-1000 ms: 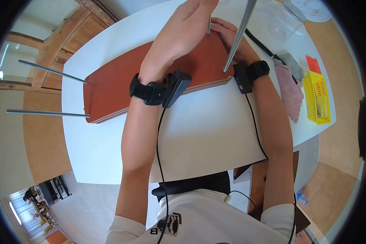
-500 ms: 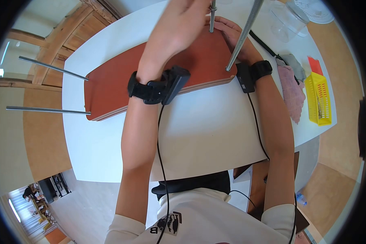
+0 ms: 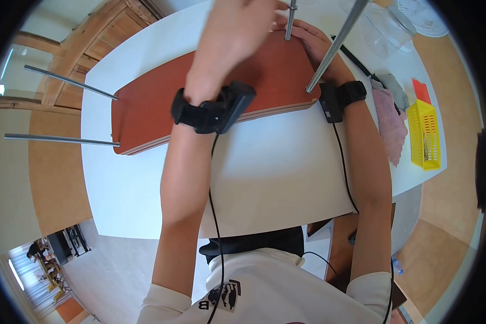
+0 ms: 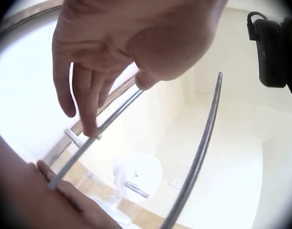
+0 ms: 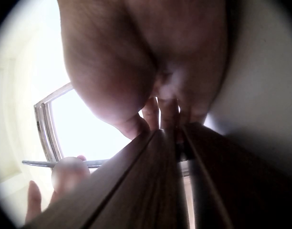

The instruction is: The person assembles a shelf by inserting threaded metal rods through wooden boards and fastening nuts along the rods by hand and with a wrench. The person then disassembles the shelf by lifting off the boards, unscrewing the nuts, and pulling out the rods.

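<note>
Reddish-brown boards (image 3: 162,89) lie stacked with metal rods standing up from their corners. My left hand (image 3: 235,38) is over the far right rod (image 3: 289,27). In the left wrist view its fingers reach down, fairly straight, one fingertip right at a small nut (image 4: 99,137) partway along the rod, the thumb against the rod higher up. My right hand (image 3: 321,51) grips the right end of the stack. In the right wrist view its thumb (image 5: 134,126) lies on the boards' edges (image 5: 136,181) and its fingers reach round the end. The near right threaded rod (image 3: 335,48) rises beside it.
Two more rods (image 3: 65,139) jut out at the left end. On the right of the white table (image 3: 264,189) are a clear jar (image 3: 386,35), pink cloth (image 3: 390,127), yellow basket (image 3: 424,135), red piece (image 3: 420,90) and white round rack (image 3: 422,16). Black cables run from both wrists.
My left hand has shifted off the far right rod, so the rod and its nut show more in the head view. My right hand stays at the boards' end. The head view has shifted slightly.
</note>
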Tool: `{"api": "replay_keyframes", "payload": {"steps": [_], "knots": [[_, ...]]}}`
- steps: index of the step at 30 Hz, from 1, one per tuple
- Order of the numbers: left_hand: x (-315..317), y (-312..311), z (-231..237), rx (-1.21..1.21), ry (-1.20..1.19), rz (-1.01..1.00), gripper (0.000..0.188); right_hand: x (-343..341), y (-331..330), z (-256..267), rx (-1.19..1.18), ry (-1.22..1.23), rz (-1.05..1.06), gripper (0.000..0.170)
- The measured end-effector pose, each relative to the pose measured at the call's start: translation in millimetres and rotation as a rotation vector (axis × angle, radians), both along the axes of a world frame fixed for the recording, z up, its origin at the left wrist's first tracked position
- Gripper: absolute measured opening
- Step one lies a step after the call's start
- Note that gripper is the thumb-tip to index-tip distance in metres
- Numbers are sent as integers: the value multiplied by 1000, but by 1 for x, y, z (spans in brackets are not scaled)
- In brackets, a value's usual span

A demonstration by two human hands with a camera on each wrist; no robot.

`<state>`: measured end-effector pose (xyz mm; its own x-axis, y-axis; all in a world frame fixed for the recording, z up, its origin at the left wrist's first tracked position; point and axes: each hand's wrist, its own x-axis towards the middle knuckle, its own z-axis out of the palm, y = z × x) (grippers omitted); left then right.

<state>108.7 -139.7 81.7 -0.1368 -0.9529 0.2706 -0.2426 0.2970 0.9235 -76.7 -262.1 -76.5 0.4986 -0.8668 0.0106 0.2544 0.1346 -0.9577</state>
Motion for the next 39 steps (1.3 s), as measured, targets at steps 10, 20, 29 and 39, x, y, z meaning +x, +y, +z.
{"api": "replay_keyframes", "payload": {"steps": [10,20,29,39], "knots": [[-9,-30,-32,-155,-75,37,62,1,-1,-4,49,-47,-29,37],[-3,-21,-12,-152,69,147,58,-2,1,1,-146,31,34,38],[15,-7,1,62,108,-45,57,-1,4,4,-12,45,-43,38],[-6,-44,-42,-398,81,-47,56,0,1,1,-21,8,-4,37]]}}
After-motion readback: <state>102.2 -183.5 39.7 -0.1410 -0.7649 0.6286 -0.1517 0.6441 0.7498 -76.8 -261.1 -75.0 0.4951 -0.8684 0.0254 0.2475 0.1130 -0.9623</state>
